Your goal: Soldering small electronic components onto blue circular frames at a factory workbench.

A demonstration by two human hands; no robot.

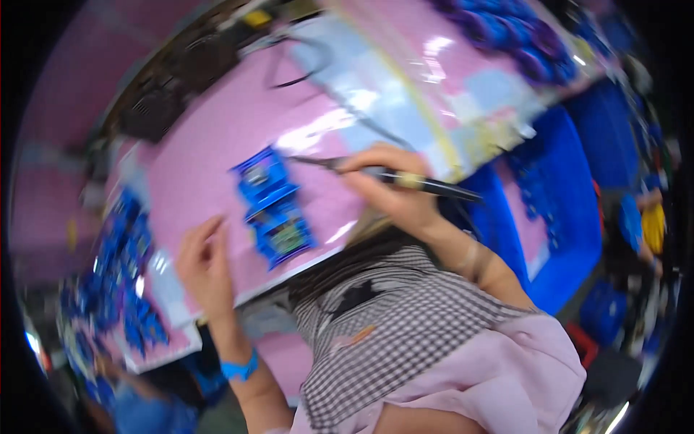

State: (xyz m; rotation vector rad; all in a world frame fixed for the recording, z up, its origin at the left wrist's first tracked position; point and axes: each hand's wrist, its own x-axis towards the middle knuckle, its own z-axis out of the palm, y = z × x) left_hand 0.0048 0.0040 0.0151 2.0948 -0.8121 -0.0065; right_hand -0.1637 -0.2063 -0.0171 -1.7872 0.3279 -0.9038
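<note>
My right hand [396, 189] grips a soldering iron [434, 186] like a pen. Its handle is black with a yellowish band, and the thin tip points left, close to the top of a blue plastic housing [262, 178]. That housing lies opened out on the pink work surface, its lower half [283, 235] holding a small green circuit board. To the left of it, my left hand [204, 257] hovers with fingers loosely bent and apart, nothing visible in them. A blue band [239, 367] circles my left wrist. Motion blurs the picture, so whether the tip touches the housing is unclear.
Many blue parts [119, 271] are heaped at the left. Blue and purple coils [510, 32] lie at the far right. A blue bin [571, 210] with parts stands by my right arm. A dark cable [300, 78] crosses the pink table [195, 166]. Another person's arm [130, 380] shows lower left.
</note>
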